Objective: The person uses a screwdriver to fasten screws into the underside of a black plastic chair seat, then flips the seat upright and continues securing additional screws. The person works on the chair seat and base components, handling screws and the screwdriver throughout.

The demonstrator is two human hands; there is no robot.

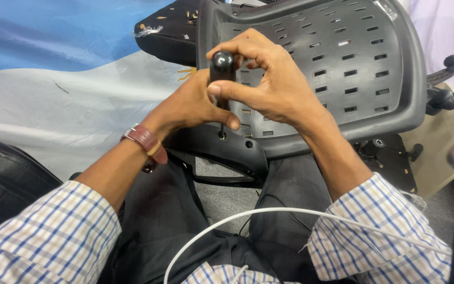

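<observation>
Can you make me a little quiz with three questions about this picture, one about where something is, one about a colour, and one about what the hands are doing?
1. Where does the screwdriver tip sit?
A. In a hole at the edge of the black chair back
B. On the white cable
C. On the floor

2. What colour is the watch strap?
A. Green
B. Reddish brown
C. Yellow

3. What is the right hand doing?
A. Lying flat on a knee
B. Holding a cup
C. Gripping the screwdriver handle

Answers: 1 A, the shaft goes down into a hole in the plastic rim. 2 B, the band on the wrist of the left hand is reddish brown. 3 C, the fingers wrap the black handle.
</observation>
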